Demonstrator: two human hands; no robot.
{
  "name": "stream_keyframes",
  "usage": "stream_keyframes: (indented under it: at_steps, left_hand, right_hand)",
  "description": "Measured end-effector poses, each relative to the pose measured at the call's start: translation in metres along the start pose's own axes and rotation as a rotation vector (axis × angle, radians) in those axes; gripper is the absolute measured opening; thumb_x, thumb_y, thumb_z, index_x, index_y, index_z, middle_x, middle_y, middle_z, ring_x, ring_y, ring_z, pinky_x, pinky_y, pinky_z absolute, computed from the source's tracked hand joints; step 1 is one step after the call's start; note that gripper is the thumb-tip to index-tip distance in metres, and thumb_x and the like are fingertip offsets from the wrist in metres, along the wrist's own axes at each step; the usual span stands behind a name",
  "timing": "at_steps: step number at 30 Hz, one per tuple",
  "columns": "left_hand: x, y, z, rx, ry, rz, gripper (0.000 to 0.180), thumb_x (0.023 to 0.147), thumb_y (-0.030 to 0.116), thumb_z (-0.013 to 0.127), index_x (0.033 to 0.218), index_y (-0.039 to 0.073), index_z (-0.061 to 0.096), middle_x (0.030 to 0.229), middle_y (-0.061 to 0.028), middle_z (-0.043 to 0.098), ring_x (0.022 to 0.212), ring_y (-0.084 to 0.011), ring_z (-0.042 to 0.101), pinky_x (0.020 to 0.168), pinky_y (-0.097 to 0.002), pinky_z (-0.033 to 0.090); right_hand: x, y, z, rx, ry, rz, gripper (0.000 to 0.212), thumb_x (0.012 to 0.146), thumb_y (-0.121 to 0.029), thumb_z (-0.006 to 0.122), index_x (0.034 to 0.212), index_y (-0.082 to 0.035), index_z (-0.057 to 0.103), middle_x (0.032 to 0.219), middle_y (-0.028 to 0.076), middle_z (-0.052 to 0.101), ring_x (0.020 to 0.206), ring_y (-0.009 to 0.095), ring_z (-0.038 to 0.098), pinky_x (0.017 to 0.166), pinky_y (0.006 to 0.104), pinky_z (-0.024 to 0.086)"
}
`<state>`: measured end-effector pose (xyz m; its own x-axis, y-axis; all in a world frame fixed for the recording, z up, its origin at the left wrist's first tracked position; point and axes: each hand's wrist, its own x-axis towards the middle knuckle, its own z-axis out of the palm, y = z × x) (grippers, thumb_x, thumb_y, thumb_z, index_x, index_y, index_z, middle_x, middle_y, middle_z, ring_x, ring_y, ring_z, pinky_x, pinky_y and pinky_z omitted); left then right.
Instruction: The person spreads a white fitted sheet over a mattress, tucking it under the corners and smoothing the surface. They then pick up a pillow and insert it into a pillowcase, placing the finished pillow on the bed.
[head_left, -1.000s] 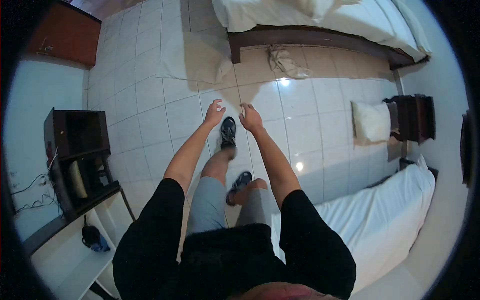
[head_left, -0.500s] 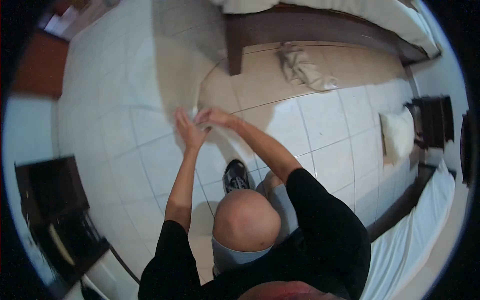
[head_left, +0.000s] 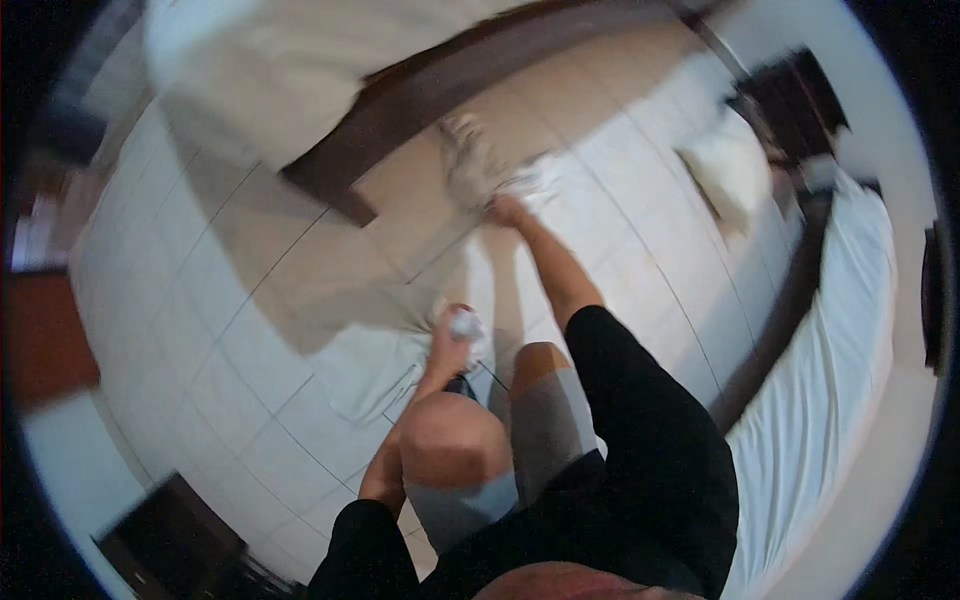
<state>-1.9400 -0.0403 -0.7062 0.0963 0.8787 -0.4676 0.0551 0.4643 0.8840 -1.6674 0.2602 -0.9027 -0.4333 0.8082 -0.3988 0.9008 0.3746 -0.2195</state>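
Your left hand point(head_left: 448, 352) has a bunch of the white cloth point(head_left: 372, 372), maybe so it won't slip, and your right hand point(head_left: 507, 211) is at the crumpled tan cloth point(head_left: 468, 165) on the floor point(head_left: 640, 270) near the bed's point(head_left: 430, 100) edge, grip unclear.

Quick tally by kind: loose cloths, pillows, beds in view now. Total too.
Loose cloths: 2 (white cloth in the left hand; beige cloth at the right hand, grip unclear)
Pillows: 1 (white pillow)
Beds: 2 (upper bed; right-side bed)
Total: 5
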Motion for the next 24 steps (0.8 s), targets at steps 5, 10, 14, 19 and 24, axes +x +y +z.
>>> stream_keyframes:
  at_steps: [5, 10, 14, 19, 24]
  left_hand:
    - [0.021, 0.119, 0.006, 0.363, 0.038, 0.044, 0.042, 0.11, 0.04, 0.048, 0.133, 0.008, 0.063, 0.118, -0.0162, 0.066, 0.109, -0.0276, 0.063, 0.099, -0.0408, 0.048]
    - [-0.039, 0.277, 0.043, 0.124, -0.339, -0.139, 0.047, 0.109, 0.039, 0.05, 0.142, 0.007, 0.056, 0.124, -0.01, 0.064, 0.119, -0.0208, 0.058, 0.106, -0.0369, 0.043]
    - [-0.097, 0.435, 0.107, 0.066, -0.517, -0.028, 0.049, 0.107, 0.037, 0.056, 0.141, 0.003, 0.053, 0.129, -0.0103, 0.062, 0.124, -0.0202, 0.056, 0.107, -0.037, 0.044]
    - [-0.177, 0.612, 0.188, 0.29, -0.539, 0.523, 0.085, 0.081, 0.048, 0.085, 0.142, -0.001, 0.05, 0.134, -0.015, 0.06, 0.127, -0.0321, 0.056, 0.112, -0.0435, 0.04]
    - [-0.218, 0.684, 0.298, 0.552, -0.844, 0.705, 0.093, 0.063, 0.037, 0.095, 0.137, 0.0, 0.055, 0.129, -0.0198, 0.066, 0.119, -0.0403, 0.062, 0.104, -0.0495, 0.046]
  right_hand:
    - [-0.213, -0.151, -0.04, 0.902, -0.075, 0.209, 0.055, 0.099, -0.042, 0.047, 0.127, 0.003, 0.062, 0.122, 0.03, 0.067, 0.114, 0.044, 0.064, 0.102, 0.0484, 0.047]
    - [-0.377, -0.254, -0.258, 1.25, 0.602, -0.069, 0.072, 0.085, -0.019, 0.076, 0.148, -0.003, 0.047, 0.154, 0.02, 0.046, 0.145, 0.032, 0.04, 0.119, 0.043, 0.034]
    - [-0.448, -0.247, -0.398, 1.336, 0.752, 0.302, 0.066, 0.083, -0.007, 0.074, 0.144, -0.003, 0.051, 0.138, 0.012, 0.06, 0.131, 0.025, 0.054, 0.113, 0.0392, 0.042]
    - [-0.572, -0.194, -0.55, 1.527, 0.867, 0.497, 0.047, 0.09, -0.014, 0.072, 0.133, -0.002, 0.059, 0.119, 0.01, 0.071, 0.11, 0.021, 0.066, 0.097, 0.0346, 0.052]
    - [-0.7, -0.143, -0.674, 1.947, 1.287, 0.477, 0.035, 0.091, -0.011, 0.075, 0.124, -0.002, 0.065, 0.114, 0.005, 0.07, 0.105, 0.016, 0.066, 0.092, 0.0338, 0.053]
